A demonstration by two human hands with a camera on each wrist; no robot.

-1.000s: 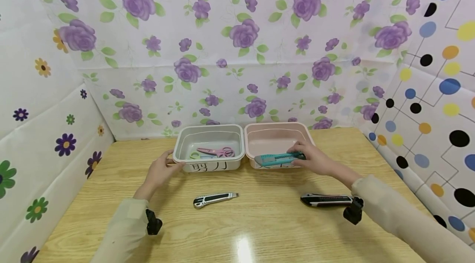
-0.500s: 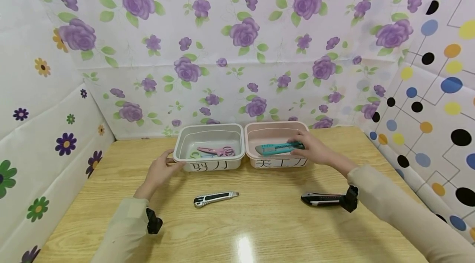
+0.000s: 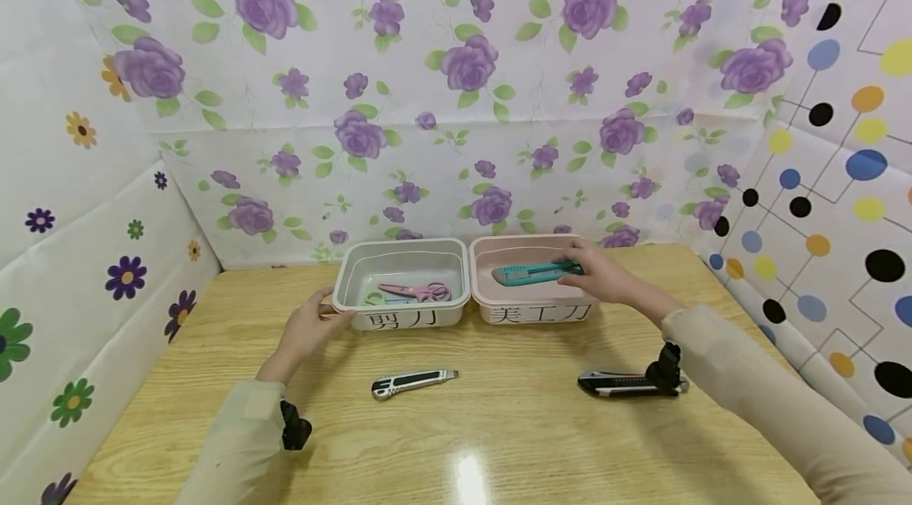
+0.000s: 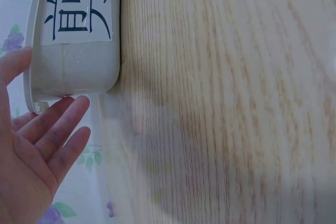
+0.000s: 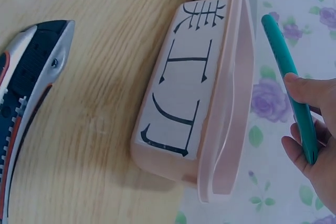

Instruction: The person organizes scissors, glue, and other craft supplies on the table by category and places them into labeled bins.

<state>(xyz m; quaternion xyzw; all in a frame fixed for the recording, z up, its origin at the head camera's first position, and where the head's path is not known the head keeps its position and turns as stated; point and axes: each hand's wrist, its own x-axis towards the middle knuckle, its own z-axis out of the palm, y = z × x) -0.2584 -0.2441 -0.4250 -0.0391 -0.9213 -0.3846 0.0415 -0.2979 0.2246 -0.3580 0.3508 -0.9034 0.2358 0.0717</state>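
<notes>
Teal cutter (image 3: 529, 274), pinched by the right hand (image 3: 600, 273) over the pink bin (image 3: 527, 298), seems mid-placement, height unclear, wanting lowering and release; the relaxed left hand (image 3: 308, 325) touches the grey bin (image 3: 406, 260) at eight o'clock.

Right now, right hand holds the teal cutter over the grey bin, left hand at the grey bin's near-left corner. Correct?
Wrong bin: the teal cutter in the right hand is over the pink bin, as the head view shows. Left hand at the grey bin's near-left corner is right.
</notes>
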